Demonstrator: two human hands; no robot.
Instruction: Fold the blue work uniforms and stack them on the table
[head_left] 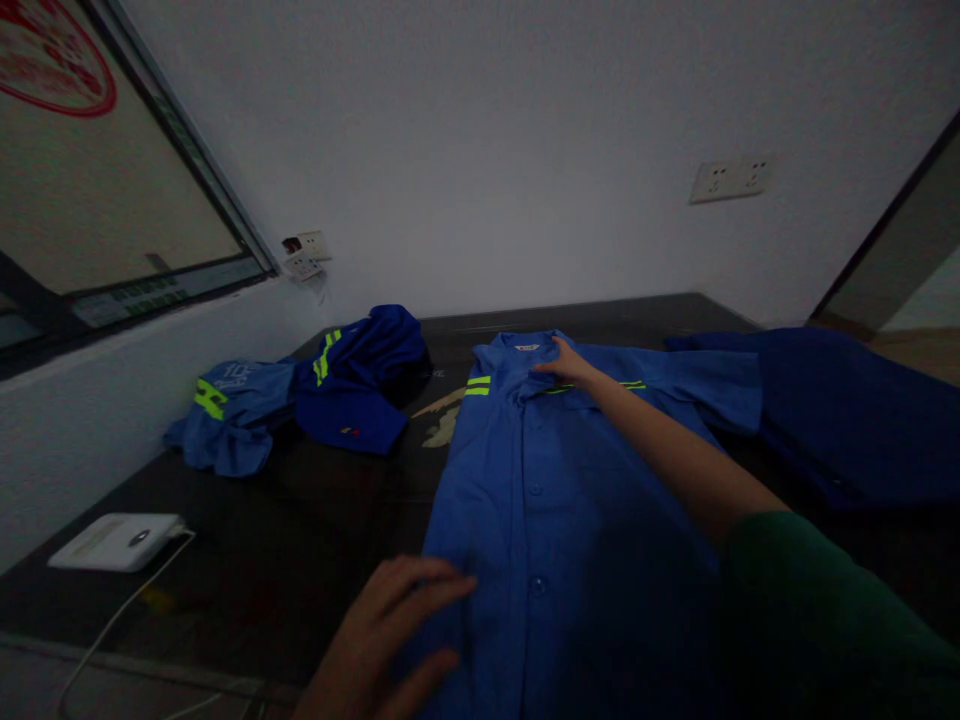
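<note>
— Blue button-front work shirt with yellow-green stripes lies spread flat on our dark table; where are our hands?

— Our left hand rests open on its near hem, our right hand presses flat by the collar, grasping nothing.

Shirt hem and left hand wrist beyond bottom edge

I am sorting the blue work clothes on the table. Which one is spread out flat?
The buttoned shirt in the middle, under both hands: left hand near its hem, right hand by the collar. The clothes on the left lie crumpled.
</note>
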